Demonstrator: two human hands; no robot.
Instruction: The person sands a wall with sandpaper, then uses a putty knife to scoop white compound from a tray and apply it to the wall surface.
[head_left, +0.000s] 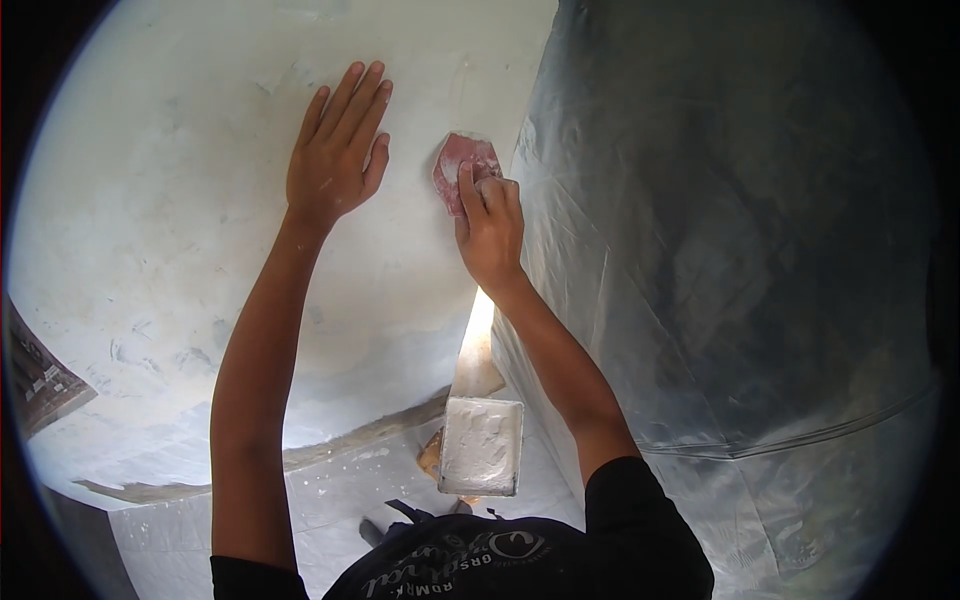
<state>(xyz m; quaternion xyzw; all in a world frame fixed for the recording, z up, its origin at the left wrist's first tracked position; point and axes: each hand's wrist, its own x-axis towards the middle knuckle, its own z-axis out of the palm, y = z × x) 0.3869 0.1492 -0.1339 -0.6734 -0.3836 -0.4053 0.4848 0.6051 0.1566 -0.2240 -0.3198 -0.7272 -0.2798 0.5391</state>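
My left hand point(335, 165) lies flat against the pale, patchy wall point(180, 200), fingers stretched out and pointing up. To its right, my right hand point(491, 225) grips a flat red pad point(466, 160) smeared with white, its face turned to the wall near the wall's right edge. The index finger presses along the pad and the other fingers curl at its side. Below, in front of my body, is a rectangular tray point(481, 447) filled with white paste.
Translucent plastic sheeting point(700, 250) hangs along the right side, close to my right arm. More sheeting point(350, 500) with white specks covers the floor. A dark patterned panel point(45, 375) meets the wall at left. A brownish strip point(370, 430) runs along the wall's lower edge.
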